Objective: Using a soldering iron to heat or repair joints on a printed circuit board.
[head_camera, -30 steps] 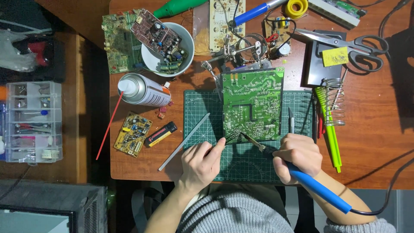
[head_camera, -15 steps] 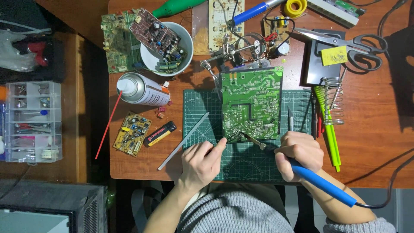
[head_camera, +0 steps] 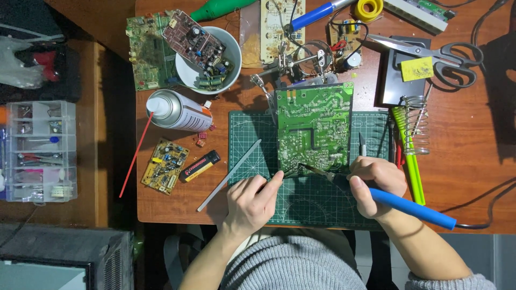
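green circuit board [head_camera: 314,126]: stiff, light, fragile, best held by edges | right hand [head_camera: 376,185]: clamped on blue soldering iron [head_camera: 398,204] | left hand [head_camera: 250,204]: pinching thin solder wire [head_camera: 287,173]

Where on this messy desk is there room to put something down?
Bare wood lies right of the scissors and coiled iron stand, and below the small yellow board. The cutting mat is bare left of the green circuit board. The top edge is crowded.

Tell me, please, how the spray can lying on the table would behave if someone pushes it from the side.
The spray can lies on its side on the wooden table, so it would probably roll easily. Its smooth metal body looks stiff and perhaps slippery. The thin red straw at its nozzle seems flexible and might bend or catch.
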